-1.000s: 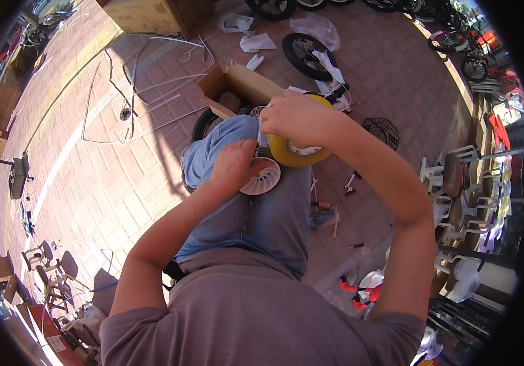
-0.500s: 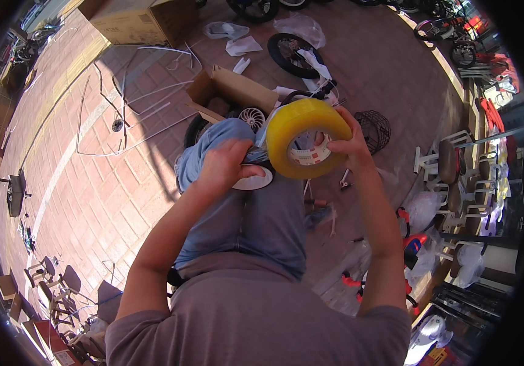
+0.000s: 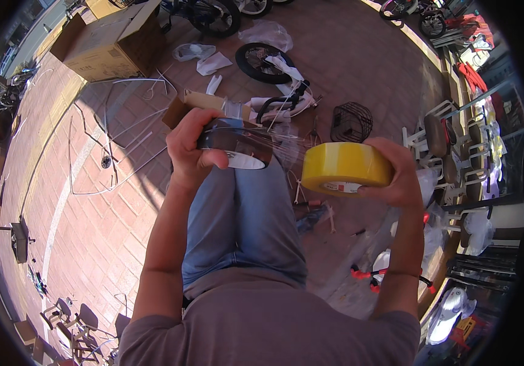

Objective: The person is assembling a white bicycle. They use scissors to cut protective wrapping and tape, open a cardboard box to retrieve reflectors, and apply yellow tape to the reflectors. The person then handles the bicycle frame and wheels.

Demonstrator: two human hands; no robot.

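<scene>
at the far left, a black box-shaped thing [image 3: 20, 241] is seen on the sunlit brick paving [image 3: 109, 244]. farther right, thin pale strips [image 3: 132, 154] are strewn over the bricks, and beyond them a large cardboard box [image 3: 106, 52] is set down with its flaps open. next, a dark round piece [image 3: 234, 137] with a white face is gripped in the left hand [image 3: 192, 146], the thumb being pressed near its lower edge. behind that hand, a smaller cardboard box [image 3: 201, 100] is partly hidden. a clear band of tape [image 3: 292, 143] is stretched between the dark piece and the yellow tape roll [image 3: 347, 165]; whether it is stuck flat cannot be told. beyond the band, a black-tyred wheel [image 3: 265, 63] is laid on the paving. the roll is held up by the right hand [image 3: 401, 174], closed about its right side, and a black wire basket [image 3: 351, 122] is seen behind it. farthest right, white-framed seats [image 3: 435, 137] are lined up.
</scene>
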